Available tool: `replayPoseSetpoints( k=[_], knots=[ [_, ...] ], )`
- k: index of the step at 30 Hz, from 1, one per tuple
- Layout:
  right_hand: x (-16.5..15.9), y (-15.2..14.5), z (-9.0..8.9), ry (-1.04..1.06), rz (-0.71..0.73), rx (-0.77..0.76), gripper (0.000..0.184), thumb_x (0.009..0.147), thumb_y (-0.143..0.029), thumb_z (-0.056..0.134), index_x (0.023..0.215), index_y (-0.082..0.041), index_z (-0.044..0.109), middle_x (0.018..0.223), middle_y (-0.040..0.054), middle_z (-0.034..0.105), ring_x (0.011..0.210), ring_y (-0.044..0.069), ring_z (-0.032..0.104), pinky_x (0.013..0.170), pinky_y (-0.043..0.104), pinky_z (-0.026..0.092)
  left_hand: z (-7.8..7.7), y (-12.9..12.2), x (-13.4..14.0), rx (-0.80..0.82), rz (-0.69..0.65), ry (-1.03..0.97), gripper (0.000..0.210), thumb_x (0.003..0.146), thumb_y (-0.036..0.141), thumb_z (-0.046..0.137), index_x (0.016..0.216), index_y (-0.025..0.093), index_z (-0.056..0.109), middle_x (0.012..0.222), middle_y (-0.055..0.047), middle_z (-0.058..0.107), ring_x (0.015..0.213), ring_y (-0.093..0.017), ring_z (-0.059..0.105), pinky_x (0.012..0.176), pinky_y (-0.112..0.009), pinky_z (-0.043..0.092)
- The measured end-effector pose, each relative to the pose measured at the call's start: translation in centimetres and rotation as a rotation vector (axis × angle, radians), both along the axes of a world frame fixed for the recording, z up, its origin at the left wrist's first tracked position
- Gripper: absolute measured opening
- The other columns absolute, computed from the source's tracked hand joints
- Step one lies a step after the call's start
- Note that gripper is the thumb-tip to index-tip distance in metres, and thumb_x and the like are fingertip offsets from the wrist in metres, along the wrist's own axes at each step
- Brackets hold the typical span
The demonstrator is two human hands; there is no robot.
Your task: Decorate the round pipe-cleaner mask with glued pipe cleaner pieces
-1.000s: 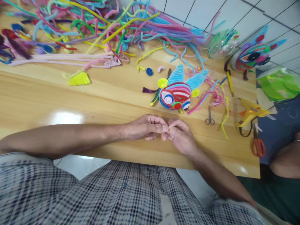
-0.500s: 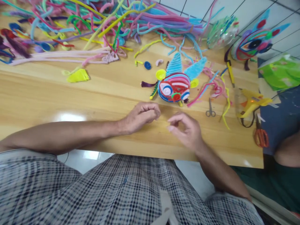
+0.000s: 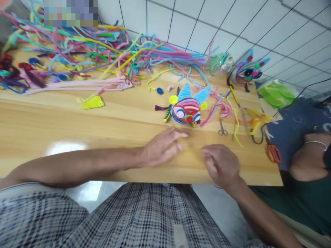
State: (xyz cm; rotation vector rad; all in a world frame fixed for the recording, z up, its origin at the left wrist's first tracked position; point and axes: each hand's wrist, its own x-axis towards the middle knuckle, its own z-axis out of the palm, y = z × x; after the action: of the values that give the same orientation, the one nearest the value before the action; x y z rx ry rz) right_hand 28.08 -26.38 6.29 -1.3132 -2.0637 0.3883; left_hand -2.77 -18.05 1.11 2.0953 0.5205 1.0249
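Note:
My left hand [image 3: 164,147] hovers over the near part of the table with its fingers stretched out and apart, holding nothing. To its right, my right hand [image 3: 223,164] is curled with its back towards me; motion blurs the fingertips, and no object shows in it. A gap separates the two hands. Just beyond them stands a pipe-cleaner animal head [image 3: 186,110], with blue pointed ears, yellow round pieces, a red-and-pink striped face and white-and-blue eyes. Neither hand touches it. Small scissors [image 3: 222,128] lie beyond my right hand.
Many coloured pipe cleaners [image 3: 103,51] are heaped at the back left. A yellow fuzzy piece [image 3: 93,102] lies left. Rightward are a yellow glue gun [image 3: 256,120], orange-handled scissors [image 3: 273,153], a cutter [image 3: 234,95] and another animal head [image 3: 248,72]. A person's arm [image 3: 306,156] is at the right edge.
My left hand has opened from curled fingers to stretched ones. My right hand has turned its back up and curled in, moving right. The view has tilted up, showing more wall.

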Motion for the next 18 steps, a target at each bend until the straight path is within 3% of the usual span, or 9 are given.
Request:
replayPoseSetpoints(
  k=[2, 3, 5, 8, 10, 13, 15, 18],
  knots=[
    [-5.0, 0.9, 0.2, 0.34, 0.091, -0.315, 0.017, 0.122, -0.042, 0.074, 0.122, -0.035, 0.089, 0.11, 0.0047, 0.093, 0.096, 0.027, 0.087, 0.089, 0.045, 0.073, -0.1, -0.8, -0.2, 0.366, -0.075, 0.002, 0.056, 0.122, 0.047, 0.075, 0.174, 0.029, 0.065, 0.17, -0.019, 0.08, 0.165, -0.039, 0.073, 0.137, -0.058, 0.064],
    [-7.0, 1.4, 0.2, 0.475, 0.174, -0.459, 0.023, 0.12, -0.054, 0.077, 0.117, -0.034, 0.088, 0.108, 0.0045, 0.091, 0.092, 0.027, 0.084, 0.086, 0.045, 0.073, -0.2, -1.0, -0.3, 0.476, -0.07, 0.031, 0.063, 0.118, 0.041, 0.08, 0.178, 0.031, 0.062, 0.176, -0.017, 0.077, 0.174, -0.039, 0.066, 0.146, -0.06, 0.057],
    [-9.3, 2.4, 0.5, 0.527, 0.229, -0.518, 0.034, 0.119, -0.065, 0.078, 0.109, -0.033, 0.086, 0.102, 0.0037, 0.087, 0.088, 0.025, 0.081, 0.081, 0.042, 0.072, -0.4, -0.8, -0.4, 0.574, -0.015, 0.043, 0.076, 0.113, 0.035, 0.085, 0.184, 0.031, 0.057, 0.18, -0.017, 0.075, 0.179, -0.039, 0.062, 0.153, -0.062, 0.048],
    [-8.3, 4.0, 1.5, 0.526, 0.165, -0.387, 0.029, 0.106, -0.058, 0.097, 0.104, -0.032, 0.084, 0.099, 0.0031, 0.085, 0.092, 0.025, 0.08, 0.087, 0.042, 0.07, -0.4, 0.8, -0.7, 0.498, 0.09, -0.088, 0.098, 0.113, 0.056, 0.088, 0.194, 0.027, 0.041, 0.178, -0.023, 0.074, 0.173, -0.043, 0.067, 0.148, -0.066, 0.054],
    [-5.8, 5.4, 2.1, 0.582, -0.02, -0.205, 0.03, 0.104, -0.052, 0.101, 0.095, -0.032, 0.08, 0.093, 0.002, 0.083, 0.09, 0.025, 0.079, 0.087, 0.042, 0.068, -0.2, 2.1, -0.9, 0.411, 0.191, -0.158, 0.106, 0.112, 0.069, 0.088, 0.196, 0.029, 0.037, 0.178, -0.025, 0.072, 0.169, -0.044, 0.07, 0.141, -0.068, 0.059],
    [-2.0, 8.5, 1.8, 0.643, -0.33, 0.037, 0.033, 0.103, -0.057, 0.097, 0.096, -0.031, 0.078, 0.094, 0.0026, 0.083, 0.089, 0.025, 0.078, 0.088, 0.042, 0.067, 0.4, 3.7, -1.2, 0.273, 0.393, -0.12, 0.101, 0.112, 0.073, 0.087, 0.191, 0.03, 0.041, 0.181, -0.023, 0.066, 0.17, -0.044, 0.066, 0.14, -0.067, 0.06],
    [-0.3, 10.5, 0.6, 0.63, -0.391, 0.046, 0.036, 0.098, -0.061, 0.097, 0.11, -0.031, 0.081, 0.11, 0.0061, 0.088, 0.102, 0.027, 0.082, 0.096, 0.046, 0.069, 0.9, 4.5, -1.4, 0.152, 0.462, -0.093, 0.099, 0.112, 0.076, 0.086, 0.188, 0.029, 0.043, 0.183, -0.023, 0.064, 0.172, -0.043, 0.064, 0.138, -0.064, 0.061],
    [0.4, 12.4, -2.0, 0.589, -0.309, -0.074, 0.06, 0.087, -0.062, 0.103, 0.132, -0.03, 0.079, 0.133, 0.0111, 0.088, 0.124, 0.032, 0.083, 0.107, 0.052, 0.069, 2.1, 5.9, -1.6, -0.083, 0.46, -0.106, 0.087, 0.114, 0.075, 0.083, 0.18, 0.027, 0.052, 0.181, -0.022, 0.067, 0.166, -0.039, 0.069, 0.13, -0.057, 0.065]
  ],
)
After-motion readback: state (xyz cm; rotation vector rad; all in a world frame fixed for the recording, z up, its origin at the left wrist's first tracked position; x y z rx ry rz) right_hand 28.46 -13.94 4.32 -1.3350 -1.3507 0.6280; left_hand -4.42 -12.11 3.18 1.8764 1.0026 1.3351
